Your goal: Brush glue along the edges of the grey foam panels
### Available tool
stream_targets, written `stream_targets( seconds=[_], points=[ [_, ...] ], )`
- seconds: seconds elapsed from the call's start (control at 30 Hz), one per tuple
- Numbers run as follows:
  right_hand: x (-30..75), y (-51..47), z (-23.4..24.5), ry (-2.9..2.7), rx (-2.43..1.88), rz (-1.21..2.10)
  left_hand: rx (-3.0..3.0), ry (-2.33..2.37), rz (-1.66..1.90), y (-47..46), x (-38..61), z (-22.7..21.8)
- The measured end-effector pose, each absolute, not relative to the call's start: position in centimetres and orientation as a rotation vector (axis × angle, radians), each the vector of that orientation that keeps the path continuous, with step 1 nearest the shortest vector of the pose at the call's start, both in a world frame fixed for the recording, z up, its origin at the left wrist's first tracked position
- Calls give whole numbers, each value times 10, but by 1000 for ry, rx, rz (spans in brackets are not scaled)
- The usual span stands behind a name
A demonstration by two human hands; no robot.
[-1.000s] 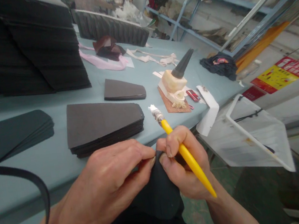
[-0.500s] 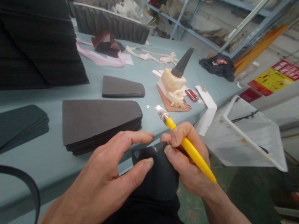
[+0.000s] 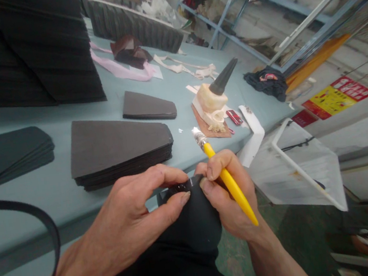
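Observation:
My left hand (image 3: pixel 136 212) pinches the top edge of a black fabric piece (image 3: pixel 196 219) held just below the table's front edge, thumb and forefinger curled onto it. My right hand (image 3: pixel 229 196) grips the same black piece with thumb and fingertips while a yellow-handled glue brush (image 3: pixel 226 180) rests across its fingers, white-tipped metal end pointing up and left. A shiny wet strip shows along the piece's top edge between my fingers.
A light blue table (image 3: pixel 56 189) carries a stack of dark grey cut pieces (image 3: pixel 119 147), a smaller stack (image 3: pixel 148 106), tall black stacks (image 3: pixel 26 51) at the back left, a glue pot with a black cone (image 3: pixel 214 96), and ribbons (image 3: pixel 121 69). A white-framed panel (image 3: pixel 302 166) leans at the right.
My left fingers opened off the black piece half a second ago and have closed back onto its top edge. The brush stayed in my right hand.

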State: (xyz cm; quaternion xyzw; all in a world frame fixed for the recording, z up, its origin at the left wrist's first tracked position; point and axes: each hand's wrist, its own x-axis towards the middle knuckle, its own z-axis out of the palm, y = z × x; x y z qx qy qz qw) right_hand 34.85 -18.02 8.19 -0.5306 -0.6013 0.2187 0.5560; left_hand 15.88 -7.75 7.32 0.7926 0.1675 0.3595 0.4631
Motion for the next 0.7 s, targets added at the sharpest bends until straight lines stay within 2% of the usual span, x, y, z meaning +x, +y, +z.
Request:
stream_targets(
  seconds=[0.47, 0.7],
  points=[
    [352, -177, 79, -1603, -1270, 336, 2179, 338, 909, -78, 156, 79],
    [351, -175, 79, -1641, -1287, 285, 2047, 439, 719, -83, 158, 89]
  ],
)
